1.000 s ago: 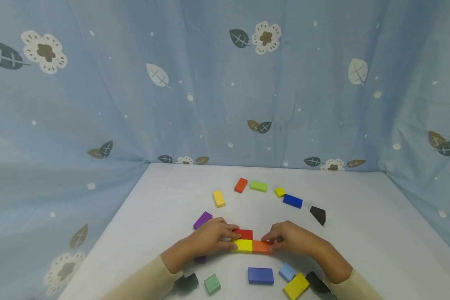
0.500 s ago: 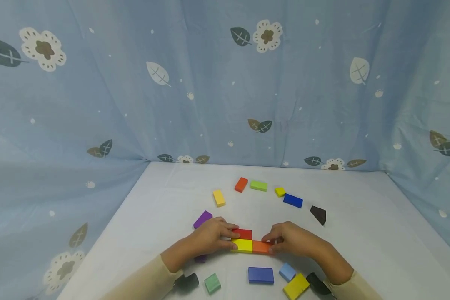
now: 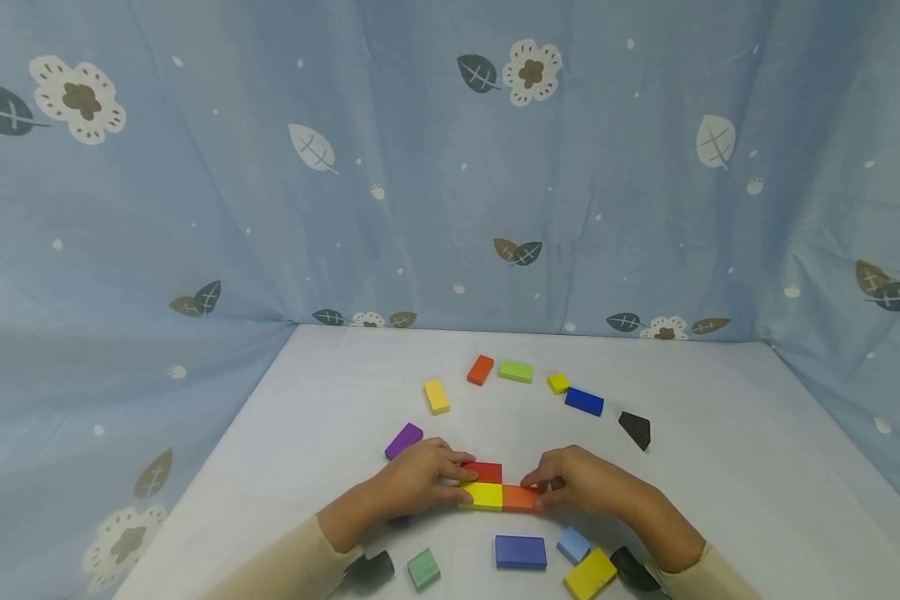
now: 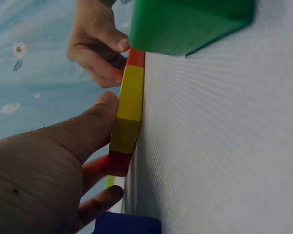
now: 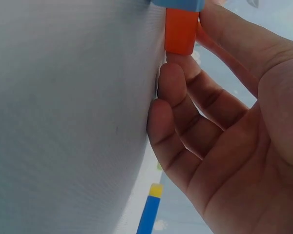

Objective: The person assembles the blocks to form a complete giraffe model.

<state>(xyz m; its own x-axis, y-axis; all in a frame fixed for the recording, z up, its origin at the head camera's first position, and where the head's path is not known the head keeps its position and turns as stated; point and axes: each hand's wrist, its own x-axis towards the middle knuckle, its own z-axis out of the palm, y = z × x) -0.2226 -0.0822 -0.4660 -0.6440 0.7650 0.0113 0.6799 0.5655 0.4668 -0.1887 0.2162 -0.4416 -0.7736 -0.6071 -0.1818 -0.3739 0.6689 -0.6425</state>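
Note:
In the head view, a yellow block (image 3: 485, 497) lies flat, with a red block (image 3: 487, 472) against its far side and an orange block (image 3: 520, 499) against its right end. My left hand (image 3: 420, 479) reaches in from the left, its thumb resting on the yellow block and its fingers on the red one. Coming from the right, my right hand (image 3: 588, 479) holds the orange block between thumb and index finger. The right wrist view shows the end of that orange block (image 5: 180, 31) beside the fingertips, partly covered by a light blue block (image 5: 180, 4).
Nearer me lie a green block (image 3: 423, 569), a blue block (image 3: 521, 552), a light blue block (image 3: 573, 545) and a yellow block (image 3: 590, 573). Beyond the hands are a purple block (image 3: 403, 442), a dark brown block (image 3: 636, 430), a dark blue block (image 3: 584, 402) and several others.
The view shifts slightly. Both hands keep their places on the joined red, yellow and orange blocks, with no clear movement of the blocks against each other.

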